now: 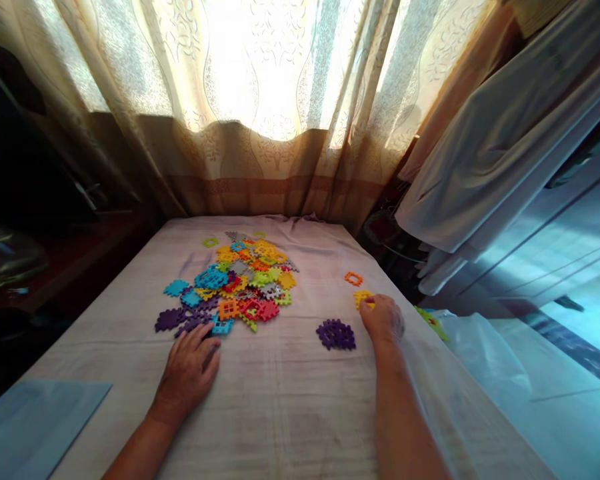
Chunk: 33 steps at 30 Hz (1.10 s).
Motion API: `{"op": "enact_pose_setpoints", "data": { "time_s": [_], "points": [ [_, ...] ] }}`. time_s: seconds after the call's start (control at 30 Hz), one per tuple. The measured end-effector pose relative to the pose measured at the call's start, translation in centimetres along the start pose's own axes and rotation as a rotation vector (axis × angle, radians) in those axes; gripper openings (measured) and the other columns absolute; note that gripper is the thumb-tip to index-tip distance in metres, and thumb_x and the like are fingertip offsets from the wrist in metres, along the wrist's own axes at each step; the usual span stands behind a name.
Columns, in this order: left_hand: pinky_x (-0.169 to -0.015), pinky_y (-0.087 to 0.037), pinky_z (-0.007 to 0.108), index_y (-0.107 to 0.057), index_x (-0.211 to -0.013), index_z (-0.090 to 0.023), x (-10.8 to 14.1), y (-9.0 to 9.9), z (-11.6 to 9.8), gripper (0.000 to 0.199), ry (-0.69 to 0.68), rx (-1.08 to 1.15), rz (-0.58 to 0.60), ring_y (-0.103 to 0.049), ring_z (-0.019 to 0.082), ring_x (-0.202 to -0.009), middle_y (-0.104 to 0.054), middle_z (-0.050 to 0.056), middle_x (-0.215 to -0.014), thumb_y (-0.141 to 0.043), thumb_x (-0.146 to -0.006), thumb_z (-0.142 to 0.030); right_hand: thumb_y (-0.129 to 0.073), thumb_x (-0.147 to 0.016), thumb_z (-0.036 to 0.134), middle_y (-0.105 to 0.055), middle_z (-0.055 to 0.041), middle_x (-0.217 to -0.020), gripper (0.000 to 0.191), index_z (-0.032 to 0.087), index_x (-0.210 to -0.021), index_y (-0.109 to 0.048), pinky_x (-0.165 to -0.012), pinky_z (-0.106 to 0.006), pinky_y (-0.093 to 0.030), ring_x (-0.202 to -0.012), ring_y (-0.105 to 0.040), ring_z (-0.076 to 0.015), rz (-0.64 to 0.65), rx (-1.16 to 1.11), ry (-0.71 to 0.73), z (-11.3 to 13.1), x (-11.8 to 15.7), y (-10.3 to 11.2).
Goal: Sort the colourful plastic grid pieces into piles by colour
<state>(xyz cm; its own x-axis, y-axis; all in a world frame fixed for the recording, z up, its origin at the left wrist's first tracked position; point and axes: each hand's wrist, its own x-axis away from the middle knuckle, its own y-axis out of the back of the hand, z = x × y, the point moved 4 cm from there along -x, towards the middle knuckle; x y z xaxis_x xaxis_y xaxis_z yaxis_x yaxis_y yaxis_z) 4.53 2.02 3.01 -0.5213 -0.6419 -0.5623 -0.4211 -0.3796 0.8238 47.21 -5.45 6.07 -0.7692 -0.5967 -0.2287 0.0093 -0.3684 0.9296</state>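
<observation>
Flat plastic interlocking pieces with notched edges lie in a heap (253, 277) of many colours on the cloth. My left hand (190, 367) rests palm down at the near edge of the heap, fingers stretched out. Its fingertips are by a blue square piece (223, 325) and some purple pieces (170, 319). Over on the right, my right hand (383, 317) has its fingers closed at a yellow interlocking piece (361, 298), which they partly cover. A small purple stack (336, 334) sits left of that hand. Beyond it lies an orange square frame piece (353, 278).
A pale cloth (280, 407) covers the table. A light blue sheet (40, 420) lies at the near left corner. Green pieces (433, 323) are at the right edge beside a clear plastic bag (485, 347). Curtains (260, 160) hang behind; clothes (480, 140) hang at right.
</observation>
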Motion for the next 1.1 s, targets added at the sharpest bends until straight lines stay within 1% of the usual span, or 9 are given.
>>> {"op": "enact_pose_setpoints", "data": {
  "time_s": [0.1, 0.2, 0.4, 0.5, 0.63, 0.8, 0.9, 1.0, 1.1],
  "points": [
    [-0.105, -0.039, 0.052, -0.066, -0.093, -0.024, -0.1, 0.3, -0.4, 0.019, 0.012, -0.004, 0.011, -0.057, 0.028, -0.119, -0.064, 0.01, -0.125, -0.049, -0.087, -0.028, -0.05, -0.087, 0.028, -0.063, -0.0117, -0.118, 0.027, 0.018, -0.095, -0.073, -0.077, -0.034, -0.044, -0.098, -0.059, -0.0246, -0.021, -0.021, 0.062, 1.0, 0.4, 0.5],
    [-0.106, -0.038, 0.052, -0.066, -0.093, -0.024, -0.2, 0.7, -0.7, 0.018, 0.035, 0.006, 0.022, -0.055, 0.028, -0.122, -0.063, 0.01, -0.128, -0.049, -0.086, -0.026, -0.05, -0.087, 0.026, -0.064, -0.0129, -0.116, 0.025, 0.017, -0.094, -0.073, -0.079, -0.034, -0.044, -0.098, -0.059, -0.0252, -0.045, -0.064, 0.157, 2.6, 0.8, 0.4],
    [-0.109, -0.036, 0.051, -0.065, -0.094, -0.024, -0.2, 0.7, -0.8, 0.017, 0.067, 0.035, 0.025, -0.054, 0.026, -0.123, -0.063, 0.009, -0.128, -0.05, -0.085, -0.024, -0.052, -0.085, 0.022, -0.067, -0.0118, -0.11, 0.021, 0.016, -0.088, -0.072, -0.091, -0.035, -0.042, -0.101, -0.058, -0.0242, -0.109, -0.218, 0.457, 7.8, 3.3, -0.4],
    [-0.109, -0.035, 0.05, -0.065, -0.094, -0.024, -0.1, 0.6, -0.8, 0.017, 0.072, 0.045, 0.029, -0.054, 0.026, -0.123, -0.063, 0.008, -0.129, -0.05, -0.086, -0.024, -0.053, -0.085, 0.022, -0.068, -0.01, -0.11, 0.019, 0.019, -0.089, -0.072, -0.091, -0.034, -0.042, -0.102, -0.058, -0.023, -0.054, -0.283, 0.591, 10.6, 5.6, -1.2],
    [-0.11, -0.035, 0.05, -0.065, -0.094, -0.024, -0.1, 0.7, -0.9, 0.017, 0.083, 0.047, 0.031, -0.054, 0.025, -0.123, -0.063, 0.008, -0.129, -0.05, -0.086, -0.024, -0.056, -0.086, 0.023, -0.068, -0.0094, -0.112, 0.019, 0.02, -0.097, -0.072, -0.093, -0.034, -0.042, -0.107, -0.057, -0.0225, 0.064, -0.347, 0.726, 14.0, 9.0, -2.1],
    [-0.109, -0.036, 0.051, -0.065, -0.094, -0.024, -0.1, 0.8, -0.9, 0.017, 0.072, 0.04, 0.029, -0.054, 0.026, -0.123, -0.063, 0.008, -0.128, -0.05, -0.087, -0.024, -0.064, -0.084, 0.032, -0.065, -0.0095, -0.12, 0.032, 0.022, -0.114, -0.067, -0.093, -0.036, -0.041, -0.111, -0.055, -0.0244, 0.179, -0.333, 0.804, 17.7, 11.7, -2.7],
    [-0.11, -0.035, 0.051, -0.065, -0.094, -0.024, -0.1, 0.7, -0.9, 0.016, 0.076, 0.044, 0.029, -0.054, 0.026, -0.123, -0.063, 0.008, -0.128, -0.051, -0.086, -0.024, -0.065, -0.084, 0.034, -0.065, -0.0089, -0.118, 0.031, 0.023, -0.113, -0.067, -0.091, -0.036, -0.041, -0.109, -0.055, -0.0246, 0.231, -0.284, 0.812, 19.2, 12.3, -3.0],
    [-0.109, -0.036, 0.051, -0.065, -0.095, -0.025, 0.0, 0.6, -0.7, 0.016, 0.059, 0.035, 0.026, -0.054, 0.026, -0.123, -0.062, 0.008, -0.129, -0.051, -0.087, -0.024, -0.064, -0.084, 0.03, -0.068, -0.0069, -0.111, 0.023, 0.023, -0.106, -0.069, -0.09, -0.034, -0.04, -0.106, -0.057, -0.0233, 0.267, -0.277, 0.811, 19.9, 12.4, -3.1],
    [-0.108, -0.037, 0.051, -0.064, -0.096, -0.025, 0.1, 0.5, -0.6, 0.017, 0.037, 0.024, 0.018, -0.054, 0.026, -0.123, -0.062, 0.008, -0.129, -0.05, -0.087, -0.025, -0.065, -0.083, 0.029, -0.068, -0.006, -0.112, 0.023, 0.024, -0.106, -0.069, -0.09, -0.033, -0.04, -0.106, -0.057, -0.0224, 0.239, -0.318, 0.77, 19.3, 11.5, -2.7]
  ]
}}
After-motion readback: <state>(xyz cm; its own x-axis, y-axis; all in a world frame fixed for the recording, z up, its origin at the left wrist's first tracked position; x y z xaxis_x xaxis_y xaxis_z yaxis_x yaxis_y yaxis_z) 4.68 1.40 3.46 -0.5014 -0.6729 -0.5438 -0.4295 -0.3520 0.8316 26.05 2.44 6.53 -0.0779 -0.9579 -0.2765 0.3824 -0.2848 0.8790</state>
